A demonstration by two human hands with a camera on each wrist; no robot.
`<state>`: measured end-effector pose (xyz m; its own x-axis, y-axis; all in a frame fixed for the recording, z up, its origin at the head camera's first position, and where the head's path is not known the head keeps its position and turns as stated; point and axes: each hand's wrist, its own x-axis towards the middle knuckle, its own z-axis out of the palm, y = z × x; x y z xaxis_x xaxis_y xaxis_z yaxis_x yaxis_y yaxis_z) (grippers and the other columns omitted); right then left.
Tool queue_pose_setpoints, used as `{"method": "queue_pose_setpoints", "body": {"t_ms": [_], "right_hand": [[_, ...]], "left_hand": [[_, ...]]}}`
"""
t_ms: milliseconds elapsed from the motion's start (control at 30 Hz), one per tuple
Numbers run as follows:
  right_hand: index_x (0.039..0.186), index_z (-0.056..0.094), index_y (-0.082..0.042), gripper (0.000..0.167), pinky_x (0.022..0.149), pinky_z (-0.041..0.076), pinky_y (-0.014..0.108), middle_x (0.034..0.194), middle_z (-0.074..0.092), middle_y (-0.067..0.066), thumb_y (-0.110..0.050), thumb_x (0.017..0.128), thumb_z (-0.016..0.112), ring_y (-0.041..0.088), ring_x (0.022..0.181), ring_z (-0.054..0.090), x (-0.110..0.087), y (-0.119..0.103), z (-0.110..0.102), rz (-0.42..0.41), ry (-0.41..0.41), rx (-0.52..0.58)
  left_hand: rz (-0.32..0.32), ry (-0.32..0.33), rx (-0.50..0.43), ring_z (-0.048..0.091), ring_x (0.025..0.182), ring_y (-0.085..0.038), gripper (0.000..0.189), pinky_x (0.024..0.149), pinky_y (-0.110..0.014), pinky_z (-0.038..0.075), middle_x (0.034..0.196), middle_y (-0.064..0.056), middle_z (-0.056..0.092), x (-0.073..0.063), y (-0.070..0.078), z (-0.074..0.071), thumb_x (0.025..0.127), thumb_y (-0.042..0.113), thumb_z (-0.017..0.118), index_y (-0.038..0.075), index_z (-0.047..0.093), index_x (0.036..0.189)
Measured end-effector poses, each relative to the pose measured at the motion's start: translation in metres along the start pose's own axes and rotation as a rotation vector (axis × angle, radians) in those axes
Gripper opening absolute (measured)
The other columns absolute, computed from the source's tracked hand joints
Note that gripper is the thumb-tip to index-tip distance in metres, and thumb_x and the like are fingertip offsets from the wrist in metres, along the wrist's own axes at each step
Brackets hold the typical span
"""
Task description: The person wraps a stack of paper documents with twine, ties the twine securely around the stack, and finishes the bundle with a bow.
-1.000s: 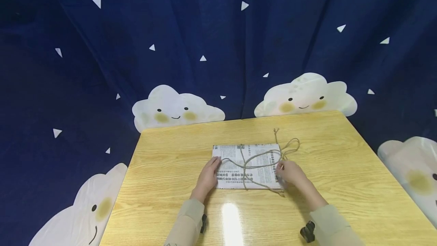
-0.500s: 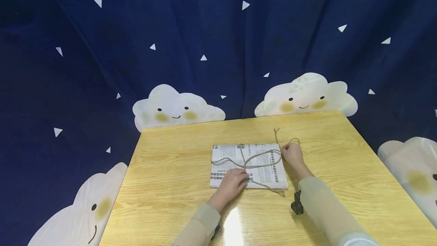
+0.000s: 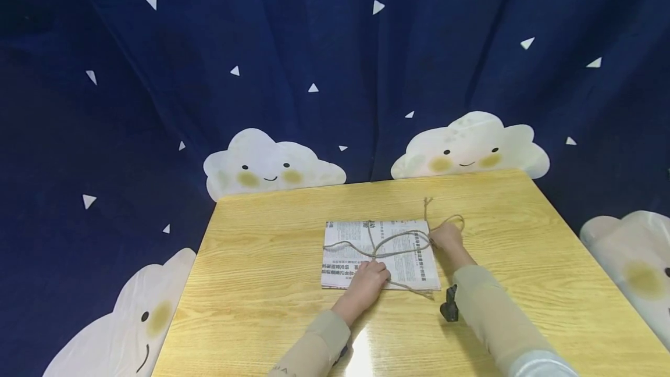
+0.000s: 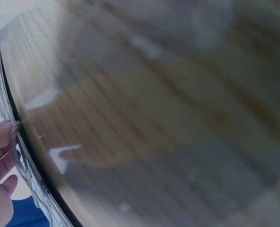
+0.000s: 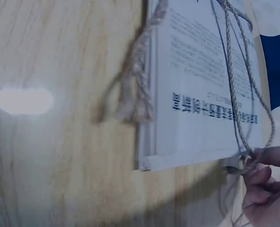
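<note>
a wood-grain table [image 3: 251,284] carries a newspaper stack [image 3: 405,267] and, just beyond it, a twine end [image 3: 426,208].

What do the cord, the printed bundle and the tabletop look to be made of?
Cord: probably jute or similar plant fibre; matte, brown, twisted, frayed at one end.
Printed bundle: likely newspaper; matte, pale, columns of print, layered edges.
Tabletop: wood or wood-look laminate, I can't tell which; yellowish grain, glossy where it reflects brightly.

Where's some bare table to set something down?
Wide bare patches of table lie left of the newspapers, and right of the right sleeve. A narrower strip separates the newspapers from the curtain. It is crowded over the newspapers, with twine and the left hand, and at their right edge, where the right hand pinches twine.
</note>
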<state>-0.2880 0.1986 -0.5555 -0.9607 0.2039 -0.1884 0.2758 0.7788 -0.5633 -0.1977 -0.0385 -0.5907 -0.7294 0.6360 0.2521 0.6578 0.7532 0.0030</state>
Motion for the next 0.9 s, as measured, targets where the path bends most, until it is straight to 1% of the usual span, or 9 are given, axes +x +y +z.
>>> {"method": "queue_pose_setpoints", "body": {"t_ms": [67, 200, 300, 367, 467, 567, 767, 833, 900], "right_hand": [[0.067, 0.061, 0.006, 0.023, 0.057, 0.047, 0.037, 0.067, 0.06, 0.019, -0.013, 0.078, 0.057, 0.028, 0.061, 0.053, 0.003, -0.002, -0.001, 0.002, 0.04, 0.074], [0.084, 0.059, 0.009, 0.023, 0.05, 0.048, 0.025, 0.058, 0.062, 0.006, -0.013, 0.088, 0.053, 0.014, 0.052, 0.056, 0.011, -0.007, -0.005, 0.039, 0.027, 0.461], [0.102, 0.049, 0.01, 0.023, 0.058, 0.054, 0.023, 0.065, 0.063, 0.003, -0.011, 0.093, 0.048, 0.01, 0.057, 0.061, 0.016, -0.009, -0.008, 0.083, -0.043, 0.736], [0.111, 0.041, 0.012, 0.026, 0.069, 0.055, 0.026, 0.072, 0.064, 0.006, -0.008, 0.095, 0.045, 0.01, 0.064, 0.064, 0.018, -0.011, -0.009, 0.099, -0.077, 0.839], [0.121, 0.031, 0.014, 0.034, 0.079, 0.053, 0.028, 0.082, 0.063, 0.01, -0.003, 0.094, 0.044, 0.011, 0.073, 0.065, 0.018, -0.014, -0.01, 0.083, -0.094, 0.886], [0.122, 0.025, 0.012, 0.037, 0.083, 0.051, 0.027, 0.089, 0.061, 0.014, 0.002, 0.093, 0.045, 0.009, 0.077, 0.065, 0.02, -0.015, -0.01, 0.058, -0.076, 0.919], [0.118, 0.023, 0.01, 0.032, 0.088, 0.047, 0.023, 0.117, 0.05, 0.032, 0.003, 0.093, 0.041, 0.007, 0.084, 0.064, 0.022, -0.019, -0.01, 0.045, -0.039, 1.01], [0.122, 0.021, 0.011, 0.034, 0.091, 0.045, 0.024, 0.126, 0.043, 0.033, 0.002, 0.095, 0.038, 0.006, 0.086, 0.063, 0.02, -0.021, -0.012, 0.049, -0.044, 1.049], [0.128, 0.018, 0.012, 0.039, 0.091, 0.044, 0.023, 0.128, 0.043, 0.031, 0.001, 0.095, 0.037, 0.003, 0.083, 0.063, 0.017, -0.023, -0.015, 0.058, -0.057, 1.07]], "left_hand": [[-0.006, -0.033, 0.034, 0.048, 0.084, -0.006, 0.008, 0.079, -0.021, 0.04, 0.089, 0.012, 0.057, 0.001, 0.001, 0.0, 0.088, 0.021, 0.056, 0.022, 0.063, 0.091], [0.005, -0.079, 0.084, 0.046, 0.085, -0.007, 0.008, 0.079, -0.022, 0.039, 0.091, 0.01, 0.054, 0.001, 0.002, 0.001, 0.088, 0.019, 0.054, 0.021, 0.06, 0.093], [0.036, -0.093, 0.096, 0.046, 0.088, -0.009, 0.008, 0.082, -0.023, 0.039, 0.093, 0.008, 0.052, 0.0, 0.004, 0.003, 0.088, 0.017, 0.052, 0.02, 0.056, 0.095], [0.059, -0.085, 0.084, 0.047, 0.09, -0.009, 0.008, 0.085, -0.024, 0.038, 0.093, 0.007, 0.051, -0.002, 0.005, 0.003, 0.089, 0.017, 0.051, 0.019, 0.055, 0.095], [0.094, -0.061, 0.053, 0.048, 0.091, -0.01, 0.007, 0.088, -0.025, 0.038, 0.093, 0.007, 0.051, -0.005, 0.007, 0.001, 0.091, 0.017, 0.049, 0.019, 0.054, 0.094], [0.128, -0.055, 0.023, 0.049, 0.095, -0.011, 0.009, 0.094, -0.026, 0.038, 0.096, 0.006, 0.051, -0.006, 0.01, -0.002, 0.092, 0.016, 0.046, 0.018, 0.054, 0.096], [0.177, -0.082, -0.03, 0.049, 0.099, -0.009, 0.012, 0.098, -0.025, 0.037, 0.098, 0.007, 0.051, -0.008, 0.018, -0.003, 0.096, 0.021, 0.043, 0.018, 0.055, 0.097], [0.193, -0.094, -0.045, 0.049, 0.098, -0.008, 0.012, 0.096, -0.023, 0.038, 0.098, 0.007, 0.052, -0.008, 0.021, -0.004, 0.095, 0.022, 0.044, 0.018, 0.055, 0.097], [0.207, -0.111, -0.041, 0.049, 0.1, -0.008, 0.012, 0.098, -0.022, 0.037, 0.1, 0.007, 0.053, -0.008, 0.023, -0.005, 0.095, 0.021, 0.044, 0.019, 0.055, 0.099]]}}
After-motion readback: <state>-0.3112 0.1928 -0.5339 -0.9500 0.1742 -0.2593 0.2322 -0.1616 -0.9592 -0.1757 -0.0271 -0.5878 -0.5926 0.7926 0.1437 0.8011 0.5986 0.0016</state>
